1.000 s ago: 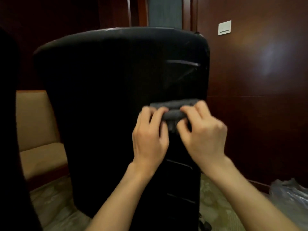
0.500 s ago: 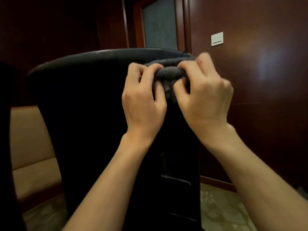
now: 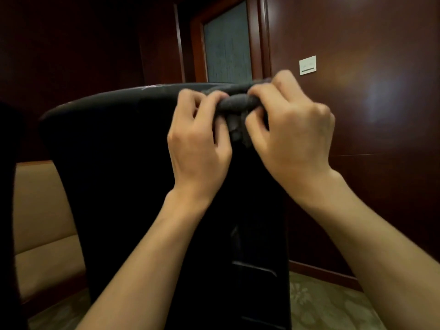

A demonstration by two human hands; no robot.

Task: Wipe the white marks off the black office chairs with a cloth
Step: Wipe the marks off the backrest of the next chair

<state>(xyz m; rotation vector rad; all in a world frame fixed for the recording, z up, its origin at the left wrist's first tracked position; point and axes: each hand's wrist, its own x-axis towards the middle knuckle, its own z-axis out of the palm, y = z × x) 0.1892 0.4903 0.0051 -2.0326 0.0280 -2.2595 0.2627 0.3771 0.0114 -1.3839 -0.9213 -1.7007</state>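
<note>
You have the dark cloth (image 3: pixel 239 103) bunched between your left hand (image 3: pixel 198 139) and right hand (image 3: pixel 291 136), both pinching it at the chair's top edge (image 3: pixel 119 97), likely readying a firm pad for the white marks (image 3: pixel 152 87).

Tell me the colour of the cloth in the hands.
Dark grey cloth, seen best in the head view, at the chair's top edge.

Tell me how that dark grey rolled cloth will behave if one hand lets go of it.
The dark grey rolled cloth is probably floppy: a loose tail already hangs down between the left hand and right hand. It looks light, since fingertips alone pinch it. Its fuzzy weave likely grips rather than slides on the black chair's top edge.
</note>
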